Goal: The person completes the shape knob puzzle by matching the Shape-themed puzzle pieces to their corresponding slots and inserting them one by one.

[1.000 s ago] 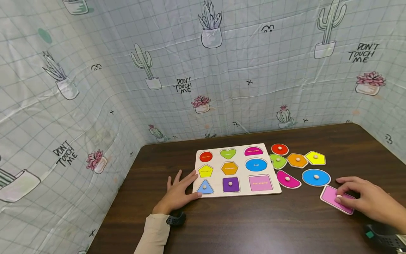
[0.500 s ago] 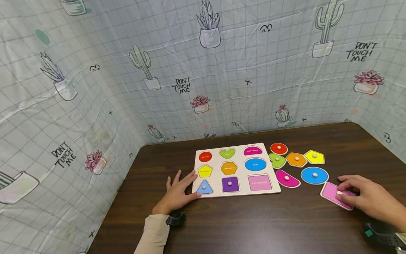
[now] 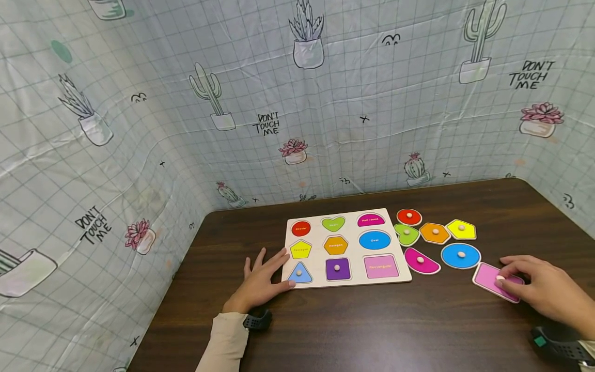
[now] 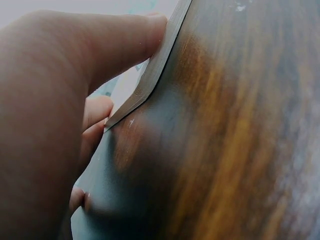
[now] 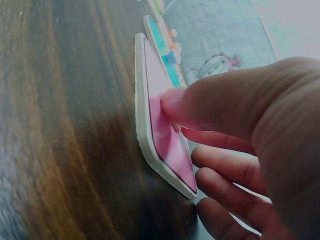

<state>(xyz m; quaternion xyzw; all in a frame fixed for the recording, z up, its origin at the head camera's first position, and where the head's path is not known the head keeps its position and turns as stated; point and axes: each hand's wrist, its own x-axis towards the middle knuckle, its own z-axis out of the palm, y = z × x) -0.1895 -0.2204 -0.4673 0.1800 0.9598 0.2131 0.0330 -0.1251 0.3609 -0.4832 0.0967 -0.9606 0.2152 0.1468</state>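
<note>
My left hand [image 3: 257, 284] rests at the lower left corner of a white shape-puzzle board [image 3: 318, 271]. Its thumb lies on the front edge and its fingers lie along the left side; the left wrist view shows the thumb against the board's edge [image 4: 159, 62]. A blue triangle piece [image 3: 304, 279] and a purple square piece [image 3: 344, 274] sit in their recesses; the others show printed, labelled shapes. To the right, my right hand [image 3: 546, 289] pinches the white knob of a pink rectangle puzzle piece [image 3: 487, 275]. In the right wrist view that piece [image 5: 165, 135] lies flat or nearly so.
Between board and right hand lie loose knobbed pieces: red circle [image 3: 402, 217], green heart [image 3: 409, 240], orange hexagon [image 3: 427, 235], yellow pentagon [image 3: 468, 231], magenta half-round [image 3: 413, 261] and blue oval [image 3: 451, 258]. A patterned curtain [image 3: 362, 144] stands behind the dark wooden table [image 3: 372, 330].
The pink rectangle piece and my right hand have shifted slightly right and away from me, and the piece has turned a little. My left hand and the board stay put.
</note>
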